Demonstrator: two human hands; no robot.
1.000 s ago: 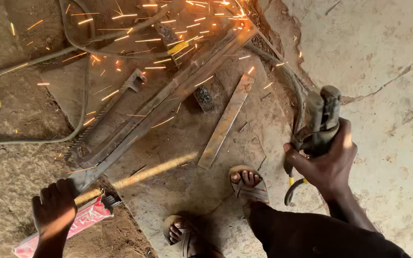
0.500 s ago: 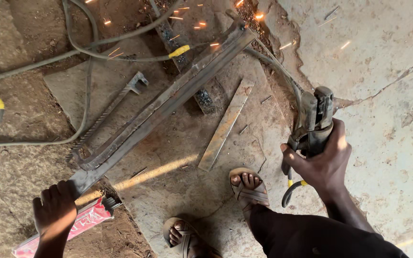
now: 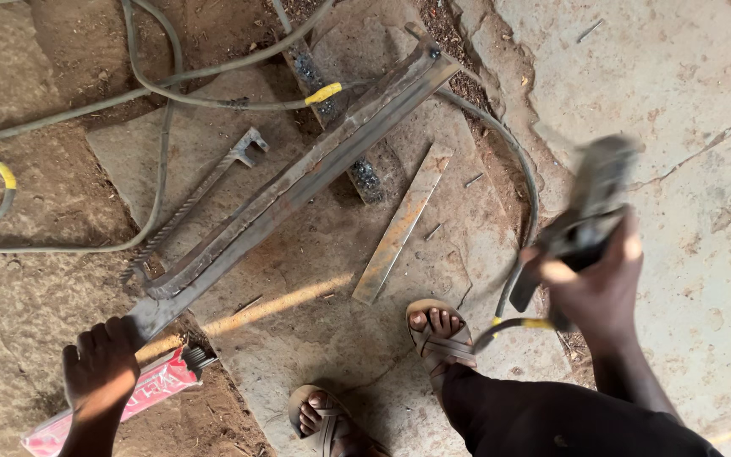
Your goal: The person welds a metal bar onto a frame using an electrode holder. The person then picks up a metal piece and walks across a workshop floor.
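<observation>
Dirt floor (image 3: 35, 279), sparks now gone: left hand (image 3: 99, 368) grips the long steel bar (image 3: 298, 182) at seven o'clock; right hand (image 3: 598, 283), closed on the welding holder (image 3: 590, 207), has lifted away toward three.

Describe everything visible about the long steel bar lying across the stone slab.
The long steel bar is a dark, scorched length of what looks like angle or channel steel, with a rough raised seam along it. It lies flat and diagonal on the stone slab, from lower left to upper right. The left hand rests at its lower end, beside a red packet. A twisted rod lies alongside it, and its upper end crosses a dark block. A cable runs close to its upper end.
</observation>
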